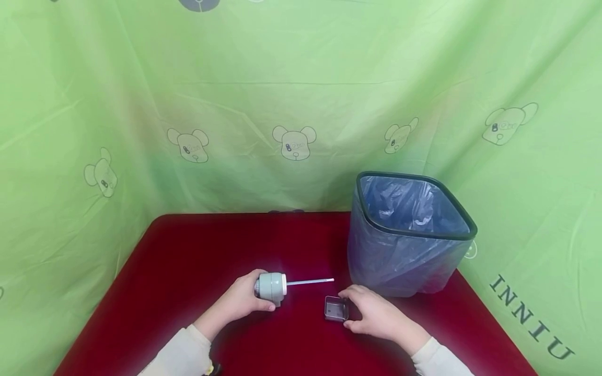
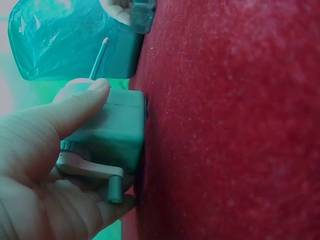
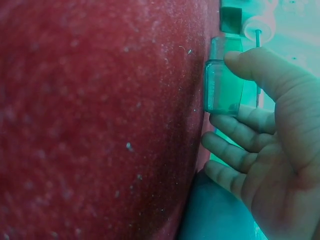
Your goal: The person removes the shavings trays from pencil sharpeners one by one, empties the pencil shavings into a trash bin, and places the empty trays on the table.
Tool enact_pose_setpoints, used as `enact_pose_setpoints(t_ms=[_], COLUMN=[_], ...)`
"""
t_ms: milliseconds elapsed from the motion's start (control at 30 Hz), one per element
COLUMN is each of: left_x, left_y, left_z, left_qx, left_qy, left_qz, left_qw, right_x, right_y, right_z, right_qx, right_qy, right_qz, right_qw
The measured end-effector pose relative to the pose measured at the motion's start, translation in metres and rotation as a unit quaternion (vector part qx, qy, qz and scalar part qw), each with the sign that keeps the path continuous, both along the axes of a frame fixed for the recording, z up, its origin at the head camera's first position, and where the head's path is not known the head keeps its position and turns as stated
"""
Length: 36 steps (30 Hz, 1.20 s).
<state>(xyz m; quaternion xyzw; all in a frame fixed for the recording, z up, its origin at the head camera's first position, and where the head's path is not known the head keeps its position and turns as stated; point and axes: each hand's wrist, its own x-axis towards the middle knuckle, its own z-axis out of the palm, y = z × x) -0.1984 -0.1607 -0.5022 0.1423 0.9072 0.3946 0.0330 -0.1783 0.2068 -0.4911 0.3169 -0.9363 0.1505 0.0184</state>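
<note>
My left hand (image 1: 240, 298) grips a pale green hand-crank pencil sharpener (image 1: 270, 285), which lies with its white front facing right. A light blue pencil (image 1: 310, 282) sticks out of that front, towards the right. In the left wrist view, the crank (image 2: 92, 166) with its green knob shows below the thumb, close to the palm. My right hand (image 1: 376, 316) holds a small clear plastic drawer (image 1: 335, 310) by its right side, thumb on one side and fingers on the other. The drawer is low over or on the red cloth; I cannot tell whether it touches.
A waste bin (image 1: 400, 261) with a dark rim and a bluish plastic liner stands behind my right hand. A dark red cloth (image 1: 226, 240) covers the table. Green curtains (image 1: 291, 94) printed with bear heads hang at the back and both sides.
</note>
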Motion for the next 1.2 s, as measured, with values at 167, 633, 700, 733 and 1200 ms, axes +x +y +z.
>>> enact_pose_setpoints(t_ms=[167,633,700,733,1200], left_x=[0.002,0.013,0.013,0.013,0.021], left_y=[-0.001,-0.001,-0.001,-0.002,-0.005], left_z=[0.002,0.017,0.016,0.015,0.021], left_qx=[-0.014,-0.037,-0.04,-0.041,-0.078], left_qy=[0.004,0.018,0.02,0.019,0.068], left_qz=[0.008,0.021,0.021,0.022,0.011], left_qw=[0.9999,0.9989,0.9988,0.9987,0.9946], right_x=[0.001,0.003,0.003,0.003,0.011], right_y=[-0.001,-0.002,-0.002,-0.002,-0.008], right_z=[0.001,-0.003,-0.003,-0.003,-0.002], right_qx=[-0.006,-0.014,-0.013,-0.013,-0.019], right_qy=[0.002,0.0,0.001,0.002,0.053], right_qz=[0.005,0.003,0.002,0.003,0.008], right_qw=[1.0,1.0,1.0,1.0,0.998])
